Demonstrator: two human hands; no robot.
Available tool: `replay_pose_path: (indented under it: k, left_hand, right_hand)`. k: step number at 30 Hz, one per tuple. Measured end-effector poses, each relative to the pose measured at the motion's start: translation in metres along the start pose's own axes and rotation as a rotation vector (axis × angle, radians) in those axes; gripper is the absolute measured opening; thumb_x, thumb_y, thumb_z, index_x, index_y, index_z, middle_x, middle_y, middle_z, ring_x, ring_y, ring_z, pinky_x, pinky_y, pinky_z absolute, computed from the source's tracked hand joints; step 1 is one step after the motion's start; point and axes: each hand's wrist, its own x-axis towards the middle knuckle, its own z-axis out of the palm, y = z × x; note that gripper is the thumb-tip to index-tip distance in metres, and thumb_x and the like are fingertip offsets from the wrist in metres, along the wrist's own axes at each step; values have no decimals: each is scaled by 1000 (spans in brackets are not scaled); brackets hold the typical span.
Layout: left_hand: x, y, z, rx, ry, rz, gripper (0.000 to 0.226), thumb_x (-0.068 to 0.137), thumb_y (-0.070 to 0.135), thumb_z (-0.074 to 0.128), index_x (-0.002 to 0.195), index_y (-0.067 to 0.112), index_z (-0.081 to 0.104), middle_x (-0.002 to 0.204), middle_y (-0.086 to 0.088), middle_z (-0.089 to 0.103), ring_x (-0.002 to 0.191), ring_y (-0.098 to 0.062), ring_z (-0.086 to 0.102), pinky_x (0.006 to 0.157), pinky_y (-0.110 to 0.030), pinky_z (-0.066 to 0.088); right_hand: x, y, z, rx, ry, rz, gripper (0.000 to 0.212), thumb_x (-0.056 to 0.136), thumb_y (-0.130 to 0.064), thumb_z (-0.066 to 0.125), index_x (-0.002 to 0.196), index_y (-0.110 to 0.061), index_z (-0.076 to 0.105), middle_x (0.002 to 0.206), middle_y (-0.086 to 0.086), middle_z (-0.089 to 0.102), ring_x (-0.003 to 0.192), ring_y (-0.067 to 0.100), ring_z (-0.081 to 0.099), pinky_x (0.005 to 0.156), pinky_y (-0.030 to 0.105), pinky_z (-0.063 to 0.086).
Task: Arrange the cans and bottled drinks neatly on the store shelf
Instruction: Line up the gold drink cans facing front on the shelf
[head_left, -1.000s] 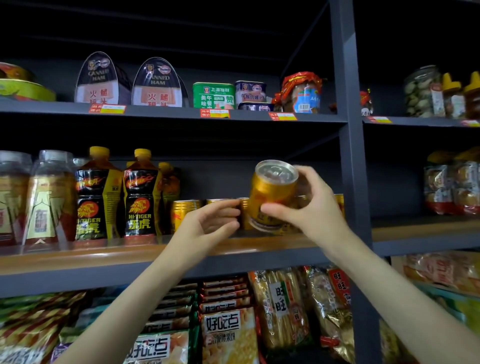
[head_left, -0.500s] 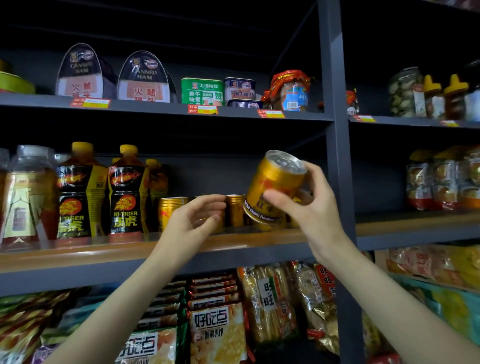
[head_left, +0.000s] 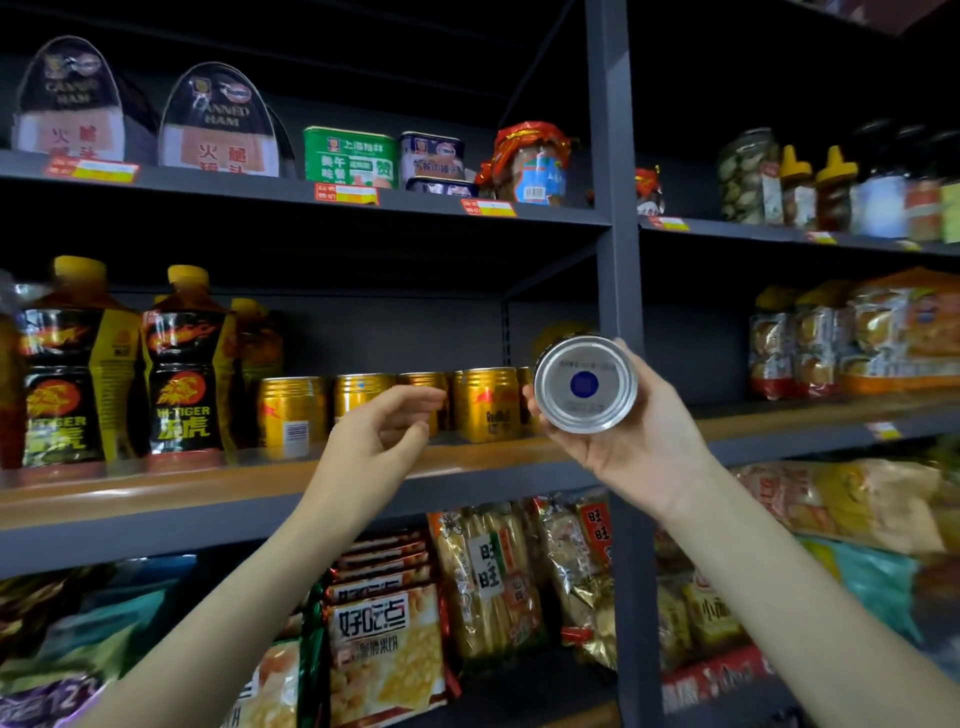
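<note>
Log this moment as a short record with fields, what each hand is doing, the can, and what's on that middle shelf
right hand: right hand grips a gold can, tipped so its silver base faces the camera
left hand: left hand holds nothing, fingers loosely curled in front of the row of gold cans
middle shelf: wooden shelf carries the can row and Hi-Tiger bottles to its left
can status: in the air, not yet on the shelf

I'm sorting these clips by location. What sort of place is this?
Most likely a small grocery or convenience store: price tags line the shelf edges, gold cans stand in a row, and packaged snacks fill the shelf below.
</note>
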Motion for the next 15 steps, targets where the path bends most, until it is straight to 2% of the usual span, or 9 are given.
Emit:
replay_pose_path:
  k: [3,6,8,11,13,15]
  left_hand:
    - [11,8,23,11,-10,27,35,92,5,52,104,37,57,108,17,62,104,1,57,85,-13,47]
    - [23,16,48,32,-17,58,32,91,5,52,110,29,60,107,15,63,104,-2,57,89,-24,49]
    - [33,22,66,52,-10,76,32,91,5,52,113,27,60,108,13,62,104,-1,56,89,-22,47]
    - [44,36,95,103,15,116,33,92,6,51,117,26,58,112,12,58,105,-1,54,89,-14,44]
    - [50,43,116,151,39,138,34,92,6,51,122,22,57,119,11,55,113,-2,49,98,-21,41]
    - [57,45,138,232,48,157,36,92,7,51,125,20,56,131,8,50,123,-5,41,106,-20,30]
  right_hand:
    - [-5,-16,-11,-122,-11,-81,54,77,-40,60,121,-10,60,115,14,68,100,28,68,75,38,59]
    - [-9,-34,-26,-274,17,-205,60,73,-38,65,126,-14,53,120,12,65,103,26,67,76,41,58]
    - [-10,-47,-39,-392,78,-308,61,70,-36,68,124,-18,50,117,10,65,101,25,67,77,44,57]
    - [-5,-68,-61,-473,193,-481,61,69,-36,71,124,-23,49,109,2,64,99,21,66,78,41,56]
    - [6,-82,-77,-636,296,-727,50,77,-33,73,119,-27,46,106,-5,61,98,16,63,81,32,55]
    - [20,-96,-95,-1012,393,-1059,47,81,-30,73,118,-25,44,108,-9,56,92,8,57,76,13,47]
